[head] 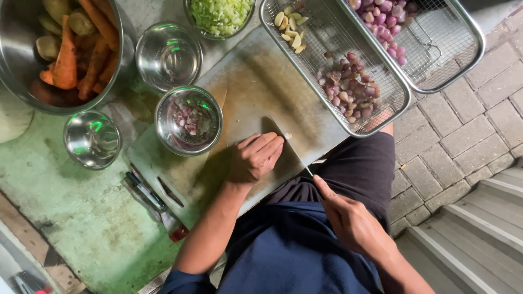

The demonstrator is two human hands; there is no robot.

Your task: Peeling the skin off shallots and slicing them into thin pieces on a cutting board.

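My right hand [348, 218] grips the handle of a knife [289, 144], its blade lying across a worn pale cutting board [250, 87]. My left hand [255, 158] rests curled on the board beside the blade, fingertips against a small pale piece [287, 135] by the knife edge. What lies under the fingers is hidden. A small steel bowl [188, 120] with chopped shallot bits stands just left of my left hand.
A wire tray [332, 71] holds peeled garlic cloves and shallots; a second wire tray [430, 38] holds more shallots. A big steel bowl [60, 51] has carrots and potatoes. Two empty steel bowls [169, 54] [91, 139], a bowl of chopped greens [220, 15], pens [144, 190]. Steps at right.
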